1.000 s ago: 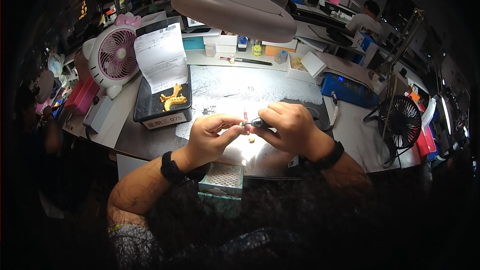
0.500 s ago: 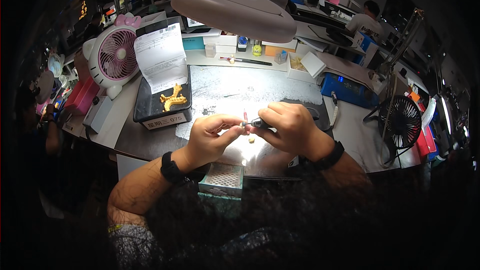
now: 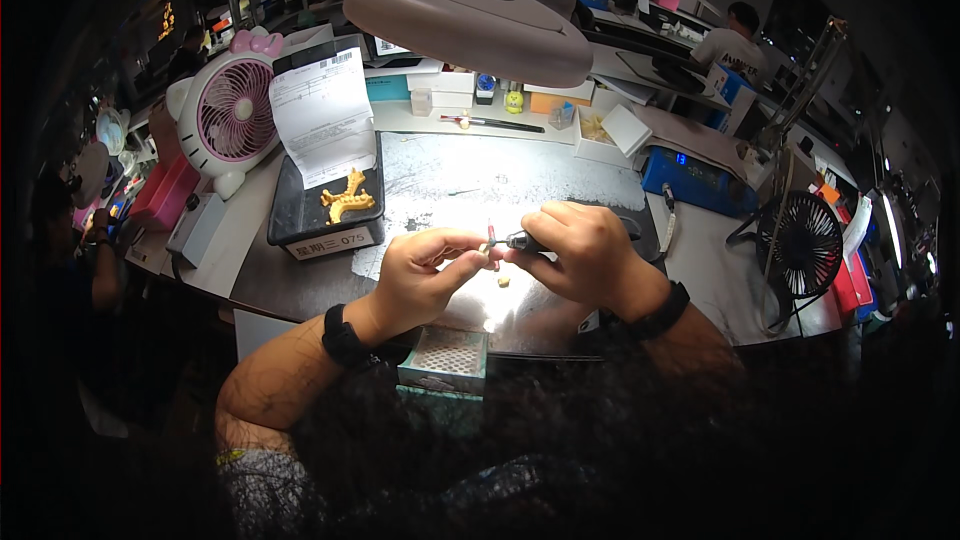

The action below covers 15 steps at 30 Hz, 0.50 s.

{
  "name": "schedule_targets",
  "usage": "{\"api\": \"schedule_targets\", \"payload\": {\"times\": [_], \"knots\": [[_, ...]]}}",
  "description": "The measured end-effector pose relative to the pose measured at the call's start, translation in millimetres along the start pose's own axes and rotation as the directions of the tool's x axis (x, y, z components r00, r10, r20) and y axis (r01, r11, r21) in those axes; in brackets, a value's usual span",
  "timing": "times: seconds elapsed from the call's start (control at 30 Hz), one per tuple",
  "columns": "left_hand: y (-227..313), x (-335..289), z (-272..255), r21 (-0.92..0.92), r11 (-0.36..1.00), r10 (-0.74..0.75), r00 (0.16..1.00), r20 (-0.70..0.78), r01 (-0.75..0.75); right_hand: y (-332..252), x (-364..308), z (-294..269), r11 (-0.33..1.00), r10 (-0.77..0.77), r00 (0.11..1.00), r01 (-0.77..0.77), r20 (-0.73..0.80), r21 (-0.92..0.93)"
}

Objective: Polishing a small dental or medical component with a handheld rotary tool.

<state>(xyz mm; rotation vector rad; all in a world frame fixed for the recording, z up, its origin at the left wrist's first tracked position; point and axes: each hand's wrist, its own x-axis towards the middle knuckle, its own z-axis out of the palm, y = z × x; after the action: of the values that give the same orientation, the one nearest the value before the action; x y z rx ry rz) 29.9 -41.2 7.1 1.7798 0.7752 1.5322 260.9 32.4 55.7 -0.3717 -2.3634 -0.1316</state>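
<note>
Both of my hands meet over the middle of the bench under the lamp. My left hand (image 3: 428, 268) pinches a small pale piece (image 3: 485, 249), perhaps a dental crown, between thumb and fingertips. In my right hand (image 3: 588, 252) is a dark rotary handpiece (image 3: 521, 241), its thin tip pointing left at the pale piece. Whether tip and piece touch is too small to tell. Just behind the fingertips a thin red stick (image 3: 491, 231) lies on the bench. A small yellowish piece (image 3: 503, 281) rests on the bench below my hands.
A black tray (image 3: 322, 228) with yellow dental models (image 3: 348, 201) and a paper slip (image 3: 322, 115) stands at left, beside a pink-and-white fan (image 3: 238, 110). Overhead hangs a lamp (image 3: 465, 20). At right are a blue control box (image 3: 697, 180) and a black fan (image 3: 800, 245). A grated box (image 3: 445, 358) sits at the front edge.
My right hand and the handpiece have shifted very slightly, and more of the handpiece's thin tip shows. The pale piece has turned a little in my left fingertips.
</note>
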Motion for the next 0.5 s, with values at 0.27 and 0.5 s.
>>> {"api": "schedule_targets", "payload": {"times": [0.27, 0.5], "knots": [[-1.0, -0.6, -1.2, 0.016, 1.0, 0.009, 1.0, 0.009, -0.009, -1.2, 1.8, -0.5, 1.0, 0.001, 1.0, -0.001, -0.004, 0.007], [0.5, -0.7, -1.9, 0.032, 0.999, 0.016, 1.0, 0.014, -0.017, -0.5, 1.5, 0.2, 1.0, -0.005, 1.0, 0.005, 0.008, -0.002]]}}
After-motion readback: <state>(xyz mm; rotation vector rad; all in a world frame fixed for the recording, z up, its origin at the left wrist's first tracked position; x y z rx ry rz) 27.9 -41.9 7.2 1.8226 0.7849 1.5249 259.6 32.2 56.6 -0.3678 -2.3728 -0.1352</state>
